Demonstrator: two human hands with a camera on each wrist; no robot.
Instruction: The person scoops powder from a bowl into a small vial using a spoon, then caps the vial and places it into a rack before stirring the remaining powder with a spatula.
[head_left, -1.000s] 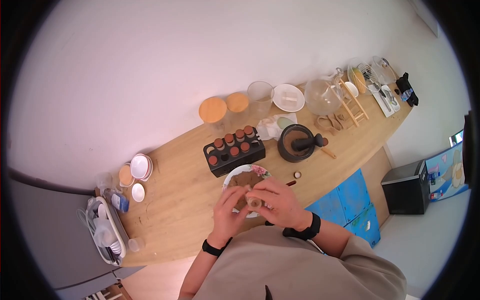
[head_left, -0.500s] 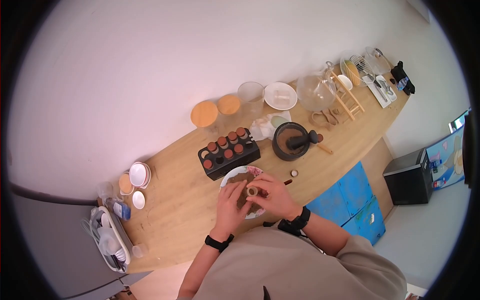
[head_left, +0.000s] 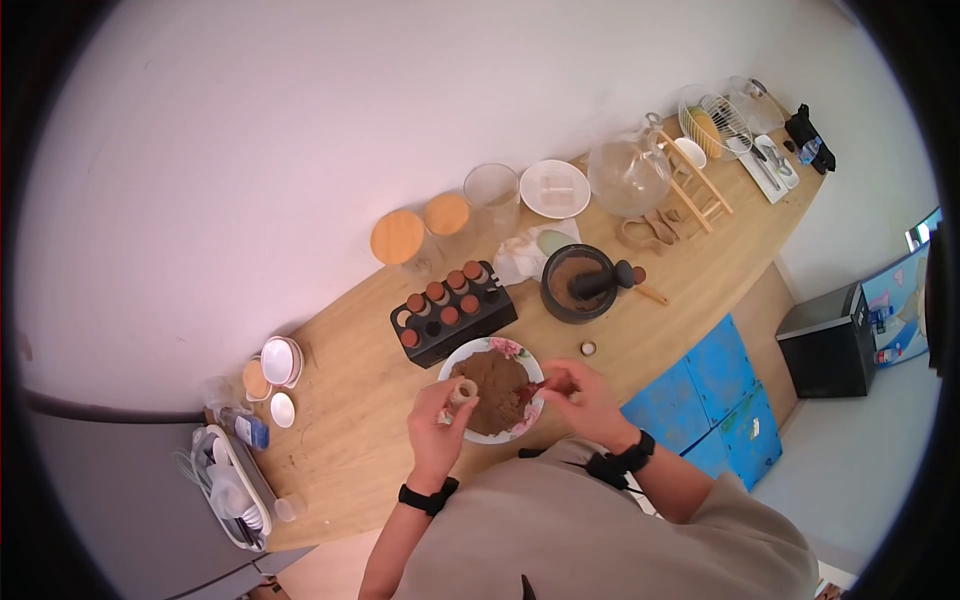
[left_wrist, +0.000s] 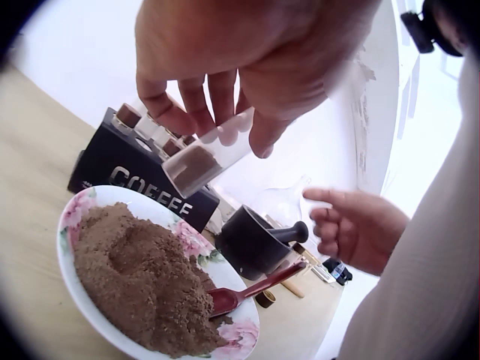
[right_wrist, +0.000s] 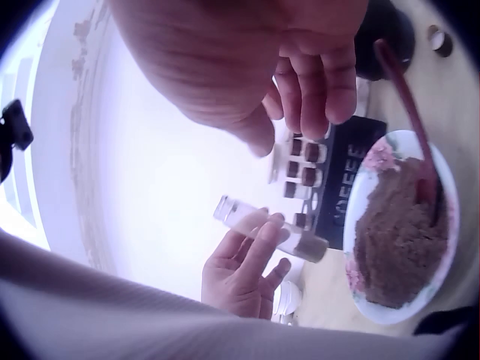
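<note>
My left hand (head_left: pixel 434 432) grips a small clear glass vial (left_wrist: pixel 196 166) between thumb and fingers, above the left side of the plate. Brown powder sits in the bottom of the tilted vial, and its mouth is uncapped. Below lies a white floral plate (left_wrist: pixel 71 262) heaped with brown powder (left_wrist: pixel 139 281). A dark red spoon (left_wrist: pixel 259 286) rests with its bowl in the powder and its handle over the rim. Close to that handle, my right hand (head_left: pixel 592 408) hovers with relaxed fingers and holds nothing; the left wrist view shows a gap between them.
Behind the plate stands a black rack (head_left: pixel 455 330) marked COFFEE with several brown-capped vials. A black mortar (head_left: pixel 560 300) with pestle is to its right. A small round cap (head_left: pixel 588 348) lies nearby. Wooden-lidded jars (head_left: pixel 398 238) and a glass jug (head_left: pixel 628 178) line the wall.
Both hands were together at the vial over the plate. Now the right hand has come off it and moved right toward the spoon handle, while the left hand has shifted left with the vial.
</note>
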